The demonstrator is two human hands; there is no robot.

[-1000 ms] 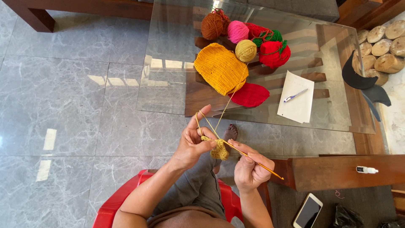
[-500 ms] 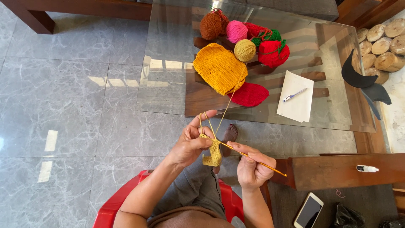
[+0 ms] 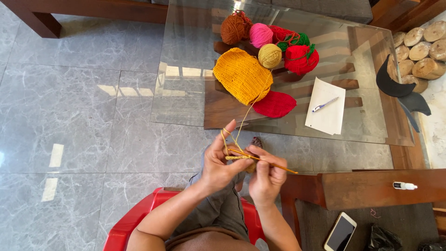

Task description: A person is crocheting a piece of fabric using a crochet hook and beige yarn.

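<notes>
My left hand [image 3: 222, 162] pinches a small yellow crochet piece [image 3: 236, 157], with yellow yarn [image 3: 242, 122] looped over its raised forefinger. My right hand [image 3: 266, 177] grips a thin orange crochet hook [image 3: 265, 161] whose tip meets the piece between the two hands. The yarn runs up to a yellow crocheted panel [image 3: 241, 75] lying on the glass table [image 3: 186, 93]. A red crocheted piece [image 3: 275, 104] lies beside that panel.
Yarn balls stand at the table's far side: brown [image 3: 232, 29], pink [image 3: 260, 35], tan [image 3: 270, 56], red [image 3: 301, 59]. White paper [image 3: 325, 114] with a pen [image 3: 324, 104] lies right. I sit on a red chair [image 3: 134, 221]. A phone [image 3: 340, 231] lies lower right.
Both hands have closed together. The small yellow piece has moved up between the fingers, and the hook now points more level across my right hand.
</notes>
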